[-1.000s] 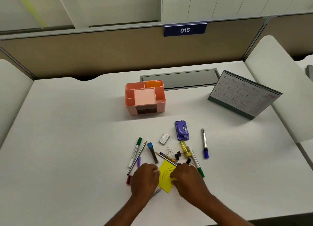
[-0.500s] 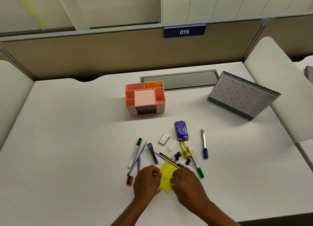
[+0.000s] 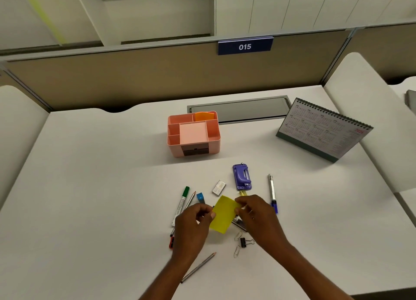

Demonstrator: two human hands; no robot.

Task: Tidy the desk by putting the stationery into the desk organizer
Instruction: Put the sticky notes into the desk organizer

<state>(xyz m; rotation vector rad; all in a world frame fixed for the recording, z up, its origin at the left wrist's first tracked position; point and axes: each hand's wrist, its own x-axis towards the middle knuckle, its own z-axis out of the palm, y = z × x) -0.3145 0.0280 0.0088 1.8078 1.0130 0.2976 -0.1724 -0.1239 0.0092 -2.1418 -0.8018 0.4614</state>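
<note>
- At the left of the scatter on the white desk (image 3: 90,187), a white marker with a green cap (image 3: 182,202) is lying lengthwise, with a thin grey pencil (image 3: 199,266) lying nearer the person, beside the left forearm.
- Farther back, the pink plastic desk organizer (image 3: 193,150) is standing upright, and an orange pad of sticky notes (image 3: 203,116) is sitting in its rear compartment.
- The left hand (image 3: 193,223) is pinching the left edge of the yellow sticky-note pad (image 3: 222,214) between thumb and forefinger.
- That yellow pad is being held tilted between the two hands, over the loose stationery and well apart from the organizer.
- A small white rectangular eraser (image 3: 218,187) is lying just behind the pad.
- A purple plastic hole punch (image 3: 242,177) is lying beside the eraser.
- Two wire paper clips (image 3: 236,251) and a black binder clip (image 3: 244,242) are lying below the pad.
- The right hand (image 3: 258,218) is gripping the pad's right edge with curled fingers.
- A silver pen with a blue cap (image 3: 272,193) is lying just right of that hand.
- A spiral-bound desk calendar (image 3: 322,128) is standing at the far right.
</note>
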